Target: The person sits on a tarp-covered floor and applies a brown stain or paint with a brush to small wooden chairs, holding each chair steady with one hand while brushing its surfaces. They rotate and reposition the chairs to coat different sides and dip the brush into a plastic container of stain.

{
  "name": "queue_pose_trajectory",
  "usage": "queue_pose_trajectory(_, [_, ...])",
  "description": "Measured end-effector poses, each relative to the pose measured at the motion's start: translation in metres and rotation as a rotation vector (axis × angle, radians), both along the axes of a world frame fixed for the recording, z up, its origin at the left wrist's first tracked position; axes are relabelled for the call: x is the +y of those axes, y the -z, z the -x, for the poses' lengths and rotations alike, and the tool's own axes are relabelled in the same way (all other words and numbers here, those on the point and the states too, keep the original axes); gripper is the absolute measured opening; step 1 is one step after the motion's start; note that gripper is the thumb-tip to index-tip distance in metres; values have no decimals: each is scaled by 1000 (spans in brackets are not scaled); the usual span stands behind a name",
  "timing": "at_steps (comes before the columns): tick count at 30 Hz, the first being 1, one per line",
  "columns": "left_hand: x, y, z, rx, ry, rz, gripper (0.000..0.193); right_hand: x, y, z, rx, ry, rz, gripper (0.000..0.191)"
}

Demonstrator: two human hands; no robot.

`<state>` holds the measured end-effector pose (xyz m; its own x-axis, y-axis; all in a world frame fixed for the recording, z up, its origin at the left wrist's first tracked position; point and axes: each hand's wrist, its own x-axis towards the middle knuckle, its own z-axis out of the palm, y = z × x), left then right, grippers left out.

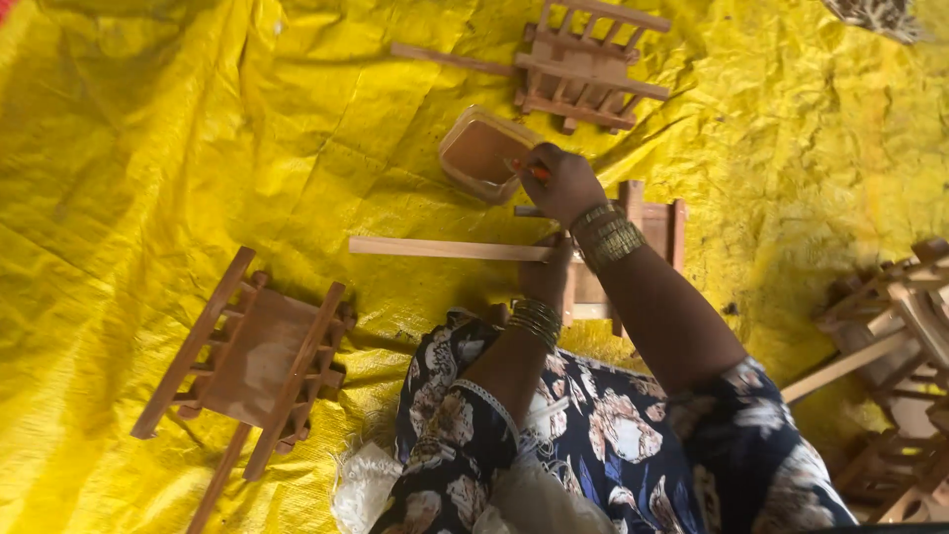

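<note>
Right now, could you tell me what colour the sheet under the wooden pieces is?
The sheet is bright yellow and crinkled, shown best in the head view.

Seen from above over a crinkled yellow tarp (148, 129): right hand (561, 183) closed on an orange-handled brush (532, 171), tip at the rim of a small tub of brown liquid (481, 151). Left hand (546, 272) gripping the end of a pale wooden strip (450, 248), held level above a partly hidden wooden frame (657, 232). Stained slatted wooden pieces lying at lower left (252, 361) and top centre (583, 64), more stacked at the right edge (895, 376).
</note>
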<state>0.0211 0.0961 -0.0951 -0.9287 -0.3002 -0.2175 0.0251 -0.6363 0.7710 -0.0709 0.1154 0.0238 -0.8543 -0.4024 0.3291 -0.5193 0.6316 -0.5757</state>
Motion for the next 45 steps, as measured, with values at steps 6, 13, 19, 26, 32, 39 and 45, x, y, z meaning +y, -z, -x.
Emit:
queue_pose_trajectory(6, [18,1,-19,-88,63,145,15,-28,13,35,-203,95,-334,30])
queue_pose_trajectory(13, [31,1,-25,-110,100,-69,15,-19,23,36,-238,40,-174,23])
queue_pose_trajectory(19, [28,-14,-23,-77,15,114,15,-4,12,36,-286,162,103,21])
queue_pose_trajectory(26, [23,-15,-20,-58,32,185,20,7,7,31,-429,235,247,25])
queue_pose_trajectory(32, [22,-5,-16,-57,29,358,24,12,7,30,-360,247,126,28])
queue_pose_trajectory(39, [23,-1,-16,-45,37,373,26,25,5,36,-218,242,-51,29])
queue_pose_trajectory(45, [22,-5,-18,-61,45,369,27,35,2,39,-352,296,20,30])
